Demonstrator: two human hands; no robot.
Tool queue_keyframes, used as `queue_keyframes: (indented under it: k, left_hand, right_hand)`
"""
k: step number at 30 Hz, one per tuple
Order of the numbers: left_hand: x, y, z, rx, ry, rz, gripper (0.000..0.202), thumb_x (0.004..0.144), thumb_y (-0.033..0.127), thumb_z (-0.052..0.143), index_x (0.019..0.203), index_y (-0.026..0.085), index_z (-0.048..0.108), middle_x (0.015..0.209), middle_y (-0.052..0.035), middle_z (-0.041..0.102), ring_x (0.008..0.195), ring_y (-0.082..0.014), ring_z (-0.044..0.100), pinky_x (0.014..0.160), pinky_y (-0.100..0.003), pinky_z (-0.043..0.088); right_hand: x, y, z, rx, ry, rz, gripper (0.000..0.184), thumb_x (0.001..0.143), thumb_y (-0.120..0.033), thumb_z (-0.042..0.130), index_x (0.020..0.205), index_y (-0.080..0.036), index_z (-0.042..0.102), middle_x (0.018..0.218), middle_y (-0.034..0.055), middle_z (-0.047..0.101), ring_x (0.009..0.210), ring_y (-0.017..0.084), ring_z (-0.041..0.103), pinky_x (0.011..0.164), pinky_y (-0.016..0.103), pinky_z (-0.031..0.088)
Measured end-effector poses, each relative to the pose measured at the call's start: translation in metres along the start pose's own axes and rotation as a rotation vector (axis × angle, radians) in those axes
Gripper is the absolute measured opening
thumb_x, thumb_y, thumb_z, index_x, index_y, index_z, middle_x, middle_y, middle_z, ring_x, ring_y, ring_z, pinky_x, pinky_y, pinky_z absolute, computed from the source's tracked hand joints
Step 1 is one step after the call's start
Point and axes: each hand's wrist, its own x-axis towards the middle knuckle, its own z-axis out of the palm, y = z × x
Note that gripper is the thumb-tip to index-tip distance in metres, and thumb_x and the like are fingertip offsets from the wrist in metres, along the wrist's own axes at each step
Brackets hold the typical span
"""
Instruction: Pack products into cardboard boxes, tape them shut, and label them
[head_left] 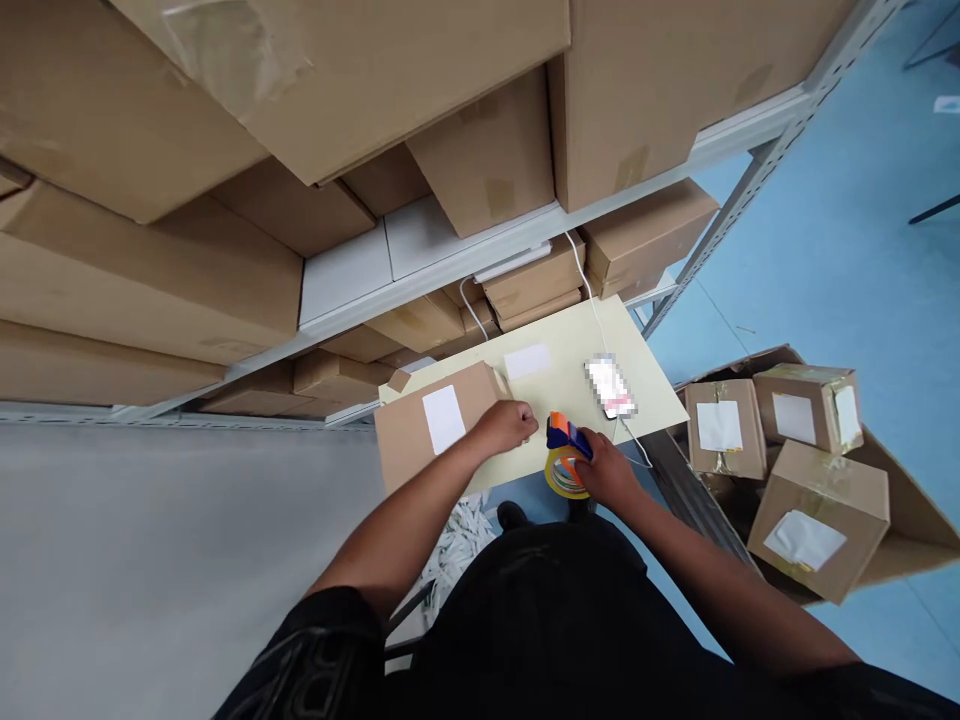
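Note:
A brown cardboard box (405, 435) with a white label (444, 420) lies on the pale board (645, 375). My left hand (506, 427) is closed at the box's right end; whatever its curled fingers may hold is hidden. To the right of the box, at the board's front edge, my right hand (606, 470) grips a tape dispenser (568, 436). The dispenser is blue and orange and carries a yellow roll of tape (558, 478). Between the two hands there is a small gap.
A phone (610, 387), blurred out, lies on the board with a white cable, near a white paper slip (526, 361). Cartons fill the shelves (465, 245) ahead. At right, a large open carton (911, 500) holds several labelled boxes. Paper scraps (459, 545) sit below.

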Motion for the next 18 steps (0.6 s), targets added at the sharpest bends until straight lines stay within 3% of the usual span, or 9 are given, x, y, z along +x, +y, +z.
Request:
queue_keyframes:
  k: [2,4,8,12,18]
  left_hand:
    - [0.023,0.008,-0.016,0.345,-0.028,0.129,0.018,0.083,0.033,0.062,0.073,0.02,0.07,0.079,-0.0065,0.074,0.079,-0.0225,0.069,0.067,-0.029,0.046]
    - [0.05,0.018,-0.029,0.556,-0.091,0.2,0.021,0.084,0.035,0.06,0.084,0.021,0.076,0.095,-0.0102,0.076,0.092,-0.0268,0.069,0.075,-0.033,0.048]
    - [0.098,0.022,-0.04,0.701,-0.18,0.186,0.022,0.08,0.031,0.065,0.092,0.018,0.079,0.108,-0.0156,0.075,0.106,-0.0318,0.065,0.09,-0.039,0.046]
    - [0.121,0.005,-0.029,0.708,-0.243,0.164,0.017,0.069,0.022,0.073,0.084,0.018,0.079,0.1,-0.0193,0.074,0.114,-0.0356,0.058,0.101,-0.046,0.039]
    - [0.132,-0.023,0.0,0.701,-0.203,0.094,0.028,0.062,0.019,0.078,0.09,0.016,0.079,0.098,-0.0241,0.071,0.112,-0.0404,0.055,0.1,-0.059,0.035]
  right_hand:
    - [0.001,0.005,0.009,0.057,-0.026,0.07,0.064,0.084,-0.021,0.055,0.147,-0.015,0.049,0.135,0.0157,0.063,0.12,0.029,0.063,0.101,0.037,0.048]
    - [-0.002,0.013,0.02,0.091,-0.021,0.14,0.066,0.083,-0.02,0.055,0.148,-0.013,0.047,0.138,0.0172,0.062,0.125,0.03,0.061,0.105,0.036,0.046]
    - [-0.021,0.031,0.046,0.083,-0.057,0.246,0.066,0.083,-0.019,0.055,0.148,-0.008,0.047,0.138,0.0205,0.063,0.128,0.031,0.06,0.107,0.038,0.045]
    - [-0.038,0.032,0.074,0.089,-0.148,0.273,0.067,0.082,-0.017,0.056,0.148,-0.011,0.049,0.136,0.0187,0.065,0.125,0.03,0.063,0.106,0.038,0.047]
    - [-0.039,0.002,0.097,0.08,-0.25,0.218,0.069,0.082,-0.017,0.055,0.15,-0.009,0.049,0.137,0.0204,0.064,0.126,0.031,0.063,0.107,0.037,0.046]
